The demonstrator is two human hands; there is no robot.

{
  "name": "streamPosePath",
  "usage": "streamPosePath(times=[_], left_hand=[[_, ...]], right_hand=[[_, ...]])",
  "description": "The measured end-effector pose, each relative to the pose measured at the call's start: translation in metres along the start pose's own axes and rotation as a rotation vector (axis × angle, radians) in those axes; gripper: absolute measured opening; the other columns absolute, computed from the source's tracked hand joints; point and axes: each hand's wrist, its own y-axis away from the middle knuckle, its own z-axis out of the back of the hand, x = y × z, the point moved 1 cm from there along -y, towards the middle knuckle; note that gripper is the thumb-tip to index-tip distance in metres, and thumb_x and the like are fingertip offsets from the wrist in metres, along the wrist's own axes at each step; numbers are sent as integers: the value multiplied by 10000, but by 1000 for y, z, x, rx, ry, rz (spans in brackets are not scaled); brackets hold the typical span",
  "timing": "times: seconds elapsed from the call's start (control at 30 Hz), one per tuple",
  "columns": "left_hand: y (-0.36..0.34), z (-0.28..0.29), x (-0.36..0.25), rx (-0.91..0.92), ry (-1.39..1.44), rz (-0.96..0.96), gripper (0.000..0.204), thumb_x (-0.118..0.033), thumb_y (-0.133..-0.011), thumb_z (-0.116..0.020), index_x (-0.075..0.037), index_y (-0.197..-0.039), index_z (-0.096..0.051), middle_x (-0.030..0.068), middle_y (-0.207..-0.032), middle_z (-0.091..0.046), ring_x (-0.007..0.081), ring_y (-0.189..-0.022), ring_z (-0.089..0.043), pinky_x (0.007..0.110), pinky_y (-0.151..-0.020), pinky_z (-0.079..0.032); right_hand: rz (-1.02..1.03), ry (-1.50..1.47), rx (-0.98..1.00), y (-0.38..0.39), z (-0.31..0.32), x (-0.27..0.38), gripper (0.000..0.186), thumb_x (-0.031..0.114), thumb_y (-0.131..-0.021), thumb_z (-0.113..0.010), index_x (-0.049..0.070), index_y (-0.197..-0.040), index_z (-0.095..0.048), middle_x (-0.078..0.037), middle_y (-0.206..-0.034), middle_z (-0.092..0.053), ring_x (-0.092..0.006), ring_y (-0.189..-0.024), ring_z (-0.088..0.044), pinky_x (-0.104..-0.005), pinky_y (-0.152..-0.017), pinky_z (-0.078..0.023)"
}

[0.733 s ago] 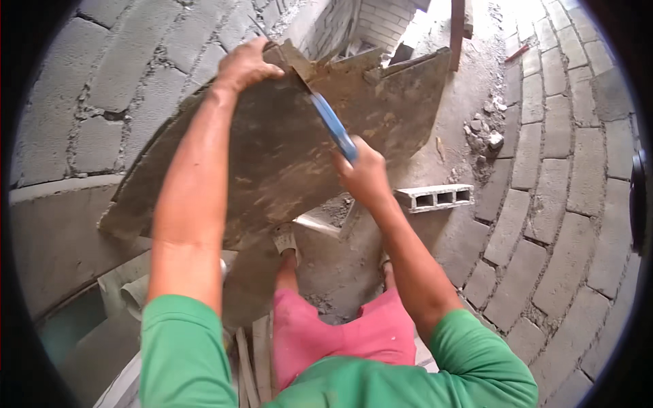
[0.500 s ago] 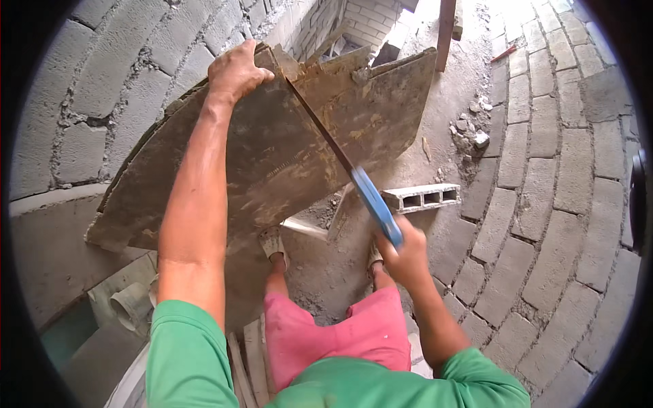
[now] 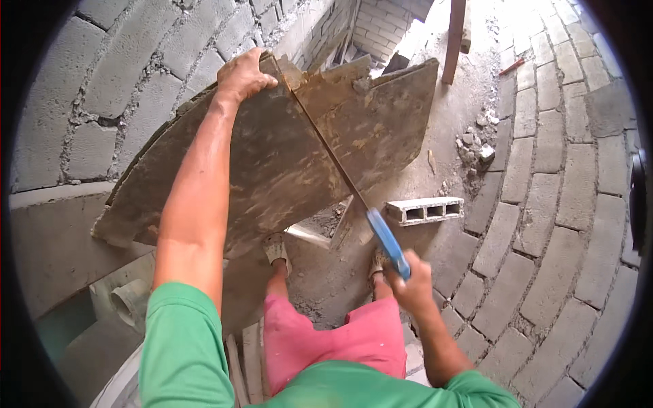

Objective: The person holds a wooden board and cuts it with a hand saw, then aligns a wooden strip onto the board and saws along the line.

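Observation:
A large weathered plywood sheet (image 3: 272, 160) leans in front of me, dirty brown with a ragged, broken upper edge. My left hand (image 3: 241, 77) is closed over its top edge, thumb on the near face. My right hand (image 3: 410, 280) grips the blue handle of a handsaw (image 3: 338, 162), low and to the right. The long dark blade slants up to the left across the sheet, and its far end meets the top edge just right of my left hand. Whether the teeth sit in a cut is too small to tell.
A hollow concrete block (image 3: 425, 211) lies on the floor right of the sheet. Rubble (image 3: 479, 146) is strewn along the block wall (image 3: 544, 197) at right. Another block wall (image 3: 156, 95) rises at left. A pipe piece (image 3: 131, 299) and wood strips (image 3: 253, 360) lie at lower left.
My right hand has drawn the handsaw down and back toward me. The left hand keeps its hold on the plywood sheet. The whole view has shifted slightly.

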Motion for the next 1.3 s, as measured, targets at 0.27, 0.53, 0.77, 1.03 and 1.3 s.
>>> streamPosePath(times=[0.27,0.53,0.77,1.03,1.3], left_hand=[[-13,-23,6,39,150,-155,722,-422,-699,-871,-69,-1285,-637,177,-1094,-749,328,-1033,-721,429,-913,-546],[13,-11,-30,-72,-24,-72,654,-423,-730,-874,-77,-1229,-630,155,-1168,-739,351,-1124,-697,473,-974,-523],[-8,-5,-16,141,220,-87,651,-422,-718,-857,-118,-1256,-654,127,-1139,-759,294,-1074,-722,427,-935,-534],[2,-9,-20,76,33,-66,678,-421,-725,-869,-58,-1244,-629,179,-1150,-740,353,-1111,-701,479,-946,-524],[-1,-1,-12,30,161,-72,604,-346,-718,-869,-60,-1208,-663,155,-1029,-764,274,-917,-745,398,-842,-560]], right_hand=[[71,-58,-65,-149,-84,6,262,252,-909,-717,35,-928,-571,-276,-866,-660,-514,-831,-631,-560,-723,-497],[47,62,-69,-56,-40,-31,176,166,-845,-697,30,-940,-641,-242,-789,-664,-463,-750,-671,-498,-664,-516],[111,-50,-80,-144,-70,-5,311,284,-934,-714,-1,-899,-594,-206,-716,-626,-366,-649,-632,-452,-646,-504],[-53,-41,-20,6,6,-1,224,219,-914,-710,17,-894,-616,-220,-706,-625,-371,-656,-675,-433,-632,-520],[12,-56,-19,-117,-61,1,230,209,-879,-722,28,-970,-613,-274,-822,-666,-492,-804,-665,-513,-721,-529]])
